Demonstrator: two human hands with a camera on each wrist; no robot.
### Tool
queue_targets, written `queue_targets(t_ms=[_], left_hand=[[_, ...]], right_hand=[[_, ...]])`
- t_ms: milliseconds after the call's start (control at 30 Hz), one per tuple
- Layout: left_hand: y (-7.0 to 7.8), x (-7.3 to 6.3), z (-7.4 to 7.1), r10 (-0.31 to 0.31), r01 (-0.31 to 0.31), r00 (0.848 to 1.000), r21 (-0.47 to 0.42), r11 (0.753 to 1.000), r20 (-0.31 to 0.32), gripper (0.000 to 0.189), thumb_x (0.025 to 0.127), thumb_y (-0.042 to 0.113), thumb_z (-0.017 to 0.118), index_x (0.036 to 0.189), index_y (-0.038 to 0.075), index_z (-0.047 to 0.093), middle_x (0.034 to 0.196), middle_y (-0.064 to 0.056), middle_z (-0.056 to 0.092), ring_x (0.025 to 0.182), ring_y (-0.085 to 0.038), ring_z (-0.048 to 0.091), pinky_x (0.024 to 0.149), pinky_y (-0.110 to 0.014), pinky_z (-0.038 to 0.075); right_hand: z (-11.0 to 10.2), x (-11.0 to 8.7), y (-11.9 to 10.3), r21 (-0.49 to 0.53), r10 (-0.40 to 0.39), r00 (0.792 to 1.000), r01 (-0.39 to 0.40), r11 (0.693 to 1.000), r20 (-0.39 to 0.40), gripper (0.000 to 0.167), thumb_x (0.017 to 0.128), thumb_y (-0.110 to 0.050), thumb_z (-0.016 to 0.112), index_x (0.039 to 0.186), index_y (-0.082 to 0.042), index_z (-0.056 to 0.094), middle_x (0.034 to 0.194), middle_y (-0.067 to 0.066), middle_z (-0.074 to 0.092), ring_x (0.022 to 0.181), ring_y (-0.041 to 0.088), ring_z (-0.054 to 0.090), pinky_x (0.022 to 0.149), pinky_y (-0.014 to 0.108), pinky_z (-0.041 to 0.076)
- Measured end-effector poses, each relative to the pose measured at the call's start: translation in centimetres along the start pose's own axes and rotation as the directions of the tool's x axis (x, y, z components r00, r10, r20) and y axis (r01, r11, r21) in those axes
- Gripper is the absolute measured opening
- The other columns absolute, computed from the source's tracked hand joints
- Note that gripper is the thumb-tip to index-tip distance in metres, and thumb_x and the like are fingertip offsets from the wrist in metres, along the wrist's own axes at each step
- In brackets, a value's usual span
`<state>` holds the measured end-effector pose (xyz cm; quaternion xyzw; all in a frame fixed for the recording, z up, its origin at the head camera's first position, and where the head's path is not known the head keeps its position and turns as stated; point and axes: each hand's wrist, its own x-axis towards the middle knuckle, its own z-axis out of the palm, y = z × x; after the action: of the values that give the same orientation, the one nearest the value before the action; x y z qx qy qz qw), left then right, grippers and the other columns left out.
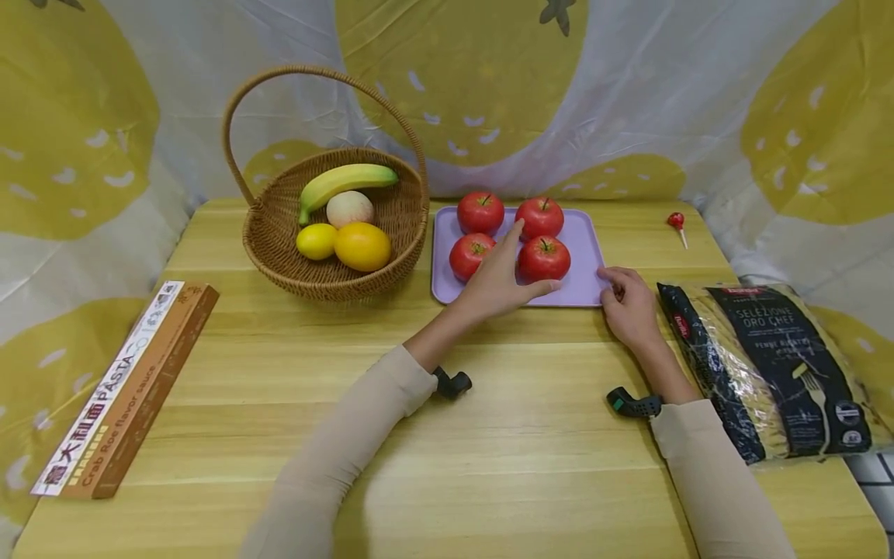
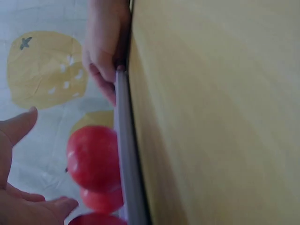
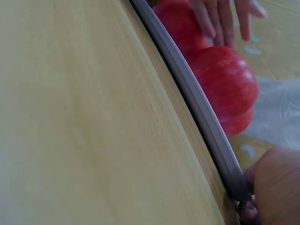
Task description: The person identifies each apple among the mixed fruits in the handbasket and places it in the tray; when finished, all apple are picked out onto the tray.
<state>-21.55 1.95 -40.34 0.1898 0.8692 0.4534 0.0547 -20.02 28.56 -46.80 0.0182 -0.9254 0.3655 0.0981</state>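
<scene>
Several red apples (image 1: 544,258) sit on a purple tray (image 1: 583,291) near the back of the table. Over the front of the tray, my left hand (image 1: 499,281) is spread wide, its thumb and fingers apart and holding nothing. The left wrist view shows that hand (image 2: 28,201) beside an apple (image 2: 93,157), with a gap between them. At the tray's front right corner, my right hand (image 1: 628,305) pinches the rim. The right wrist view has this hand (image 3: 276,183) at the tray's corner, its fingers partly hidden behind the rim.
Left of the tray stands a wicker basket (image 1: 279,248) with a banana (image 1: 342,185), a round pale fruit (image 1: 350,209) and two yellow fruits. A long pasta box (image 1: 133,388) lies far left. On the right are a penne bag (image 1: 768,365) and a red lollipop (image 1: 676,220).
</scene>
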Motion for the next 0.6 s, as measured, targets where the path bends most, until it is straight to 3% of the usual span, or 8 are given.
queue_targets(t_ms=[167,267,367,467,600], left_hand=[[-0.6,-2.0,-3.3,0.092,-0.092,0.996,-0.100,0.991,-0.007,0.094,0.082,0.050,0.084,0.158,0.018,0.039,0.156,-0.003,0.050,0.139,-0.021,0.056,0.114,-0.035,0.047],[-1.2,-3.3,-5.6,0.179,-0.180,0.984,-0.103,0.978,-0.022,0.077,0.084,0.044,0.085,0.148,0.016,0.053,0.142,-0.004,0.064,0.126,-0.022,0.066,0.107,-0.035,0.053],[-1.6,-4.4,-7.9,0.284,-0.286,0.958,-0.050,0.957,-0.051,0.067,0.084,0.039,0.087,0.140,0.012,0.061,0.126,-0.007,0.071,0.111,-0.025,0.071,0.099,-0.038,0.058],[-2.1,-5.3,-10.4,0.374,-0.373,0.923,0.028,0.927,-0.088,0.064,0.082,0.036,0.088,0.136,0.011,0.064,0.118,-0.006,0.072,0.102,-0.021,0.071,0.092,-0.034,0.060],[-2.8,-7.1,-14.4,0.418,-0.397,0.896,0.152,0.905,-0.148,0.060,0.081,0.032,0.090,0.132,0.013,0.067,0.121,-0.003,0.072,0.102,-0.017,0.069,0.092,-0.031,0.059]], right_hand=[[-0.4,-0.2,-0.1,0.027,0.035,0.999,-0.035,0.999,0.018,0.039,0.099,-0.007,0.053,0.136,0.001,0.064,0.137,0.024,0.055,0.105,0.031,0.051,0.084,0.033,0.038],[-1.0,-0.1,-0.4,0.039,0.019,1.000,-0.019,0.999,0.003,0.039,0.098,-0.006,0.055,0.136,0.001,0.063,0.137,0.026,0.053,0.104,0.033,0.052,0.086,0.037,0.042],[-2.2,0.3,-0.9,0.016,-0.029,1.000,0.029,0.999,0.008,0.042,0.099,-0.007,0.057,0.140,0.002,0.058,0.145,0.027,0.047,0.112,0.039,0.054,0.093,0.050,0.048],[-3.7,1.0,-1.7,-0.005,-0.093,0.995,0.093,0.996,0.038,0.047,0.100,-0.010,0.058,0.145,0.001,0.052,0.151,0.028,0.042,0.123,0.045,0.051,0.100,0.060,0.046],[-6.1,2.4,-2.9,-0.030,-0.154,0.985,0.156,0.987,0.075,0.051,0.103,-0.018,0.057,0.150,0.000,0.047,0.151,0.029,0.041,0.129,0.051,0.047,0.104,0.066,0.040]])
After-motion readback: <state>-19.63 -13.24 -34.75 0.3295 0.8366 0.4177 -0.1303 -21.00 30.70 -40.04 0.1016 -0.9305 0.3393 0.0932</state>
